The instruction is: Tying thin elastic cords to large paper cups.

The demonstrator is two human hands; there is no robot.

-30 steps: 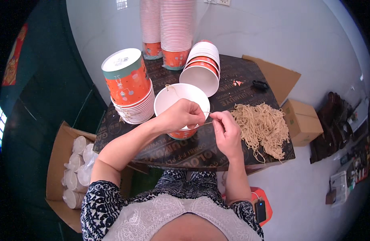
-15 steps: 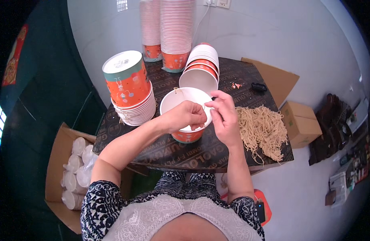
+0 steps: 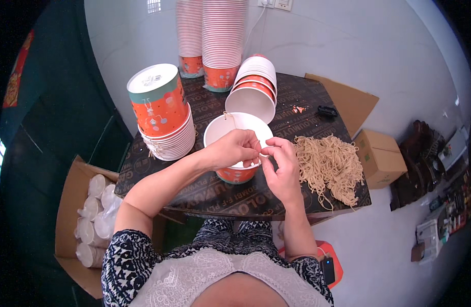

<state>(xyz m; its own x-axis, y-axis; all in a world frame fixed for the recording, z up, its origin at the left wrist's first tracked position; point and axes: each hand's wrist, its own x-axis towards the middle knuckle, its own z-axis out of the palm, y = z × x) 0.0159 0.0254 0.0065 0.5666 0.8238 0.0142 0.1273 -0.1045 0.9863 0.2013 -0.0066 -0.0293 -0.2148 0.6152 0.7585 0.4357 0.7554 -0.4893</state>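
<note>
Paper bucket (image 3: pixel 236 175), white inside and orange below the rim, stands upright near the middle of the bench's front part, a cord (image 3: pixel 228 116) fixed at its far rim. From the left, a dark green panel (image 3: pixel 46 138) borders the room, with an open carton (image 3: pixel 69 225) of wrapped white stacks (image 3: pixel 91 230) beside it. Next comes the bench (image 3: pixel 199 197), its dark top covered in faded print. On its left side rises an upside-down bucket stack (image 3: pixel 159 110); behind, tall wrapped stacks (image 3: pixel 223 46) stand before a pale tiled wall (image 3: pixel 307 46). Over the bucket's near rim, the left hand (image 3: pixel 238 148) is closed in a pinch and the right hand (image 3: pixel 280 166) meets it, fingertips together, apparently on a thin strand, though it is too fine to be sure. Between the hands and the wall, nested buckets (image 3: pixel 255 92) lie on their side. A tangled heap of tan cord (image 3: pixel 330 169) covers the bench's right. Beyond, a red stool (image 3: pixel 337 263), a cardboard box (image 3: pixel 381 158) and dark furniture (image 3: pixel 414 169) occupy the pale floor (image 3: pixel 366 243).
</note>
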